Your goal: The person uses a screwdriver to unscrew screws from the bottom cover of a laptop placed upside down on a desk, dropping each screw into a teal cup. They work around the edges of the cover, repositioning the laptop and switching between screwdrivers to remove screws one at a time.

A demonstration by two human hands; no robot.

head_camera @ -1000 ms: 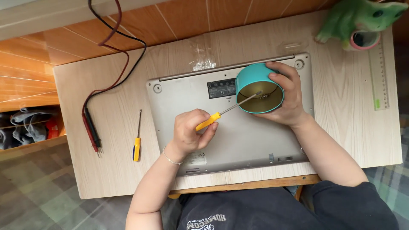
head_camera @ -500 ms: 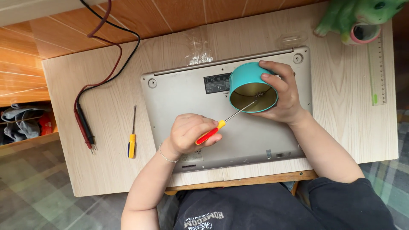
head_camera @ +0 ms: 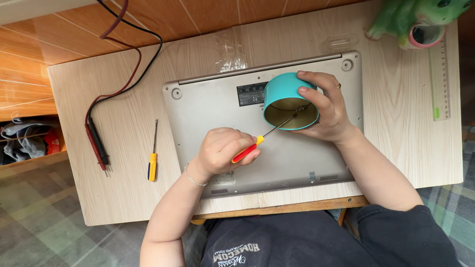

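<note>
Shifted only slightly since half a second ago: screwdriver tip sunk a little further into the mouth of the teal tin, tin tipped toward the body much as before. Left hand closed around the red-and-yellow handle of the small screwdriver, shaft angled up and right into the tin. Right hand wrapped around the tin's far side, fingers curled over the wall, holding it tilted on the upturned base of the grey laptop. Laptop lying bottom up near the middle of the pale wooden surface.

Second, yellow-handled screwdriver lying left of the laptop, well apart from both hands. Red and black probe leads further left, cables running off the far edge. Clear ruler at the right edge, green toy figure in the far right corner.

Likely risks: tin tipped too far, with whatever small parts sit inside spilling across the laptop; screwdriver tip slipping off the tin's rim and scratching the casing.
</note>
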